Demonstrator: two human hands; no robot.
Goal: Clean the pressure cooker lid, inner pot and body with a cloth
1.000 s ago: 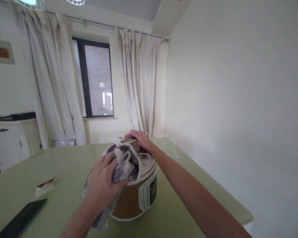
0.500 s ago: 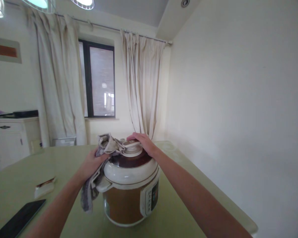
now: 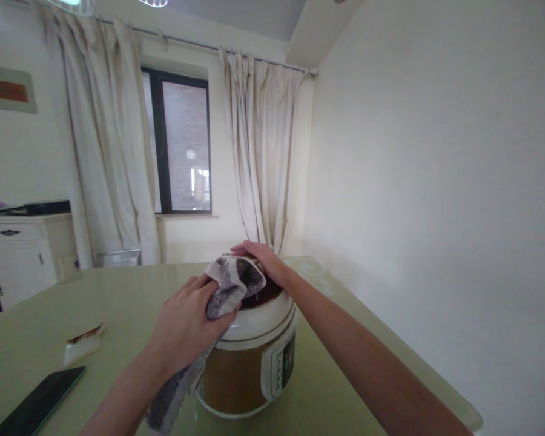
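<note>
A brown and white electric cooker (image 3: 254, 357) stands on the pale green table (image 3: 118, 303), its button panel facing right. My left hand (image 3: 186, 330) is closed on a grey cloth (image 3: 229, 284) and presses it onto the front left of the lid; the cloth's tail hangs down past my wrist. My right hand (image 3: 261, 257) lies over the lid's top handle at the far side, fingers curved on it. The cloth hides much of the lid's dark top.
A black phone (image 3: 39, 402) lies near the table's front left edge, with a small white packet (image 3: 82, 345) behind it. A white cabinet (image 3: 22, 248) stands at the left wall. Curtains (image 3: 258, 157) and a window (image 3: 179, 145) are behind; a plain wall runs along the right.
My left hand has brought the cloth from the lid's far left rim back over the near front of the lid. My right hand has stayed on the handle.
</note>
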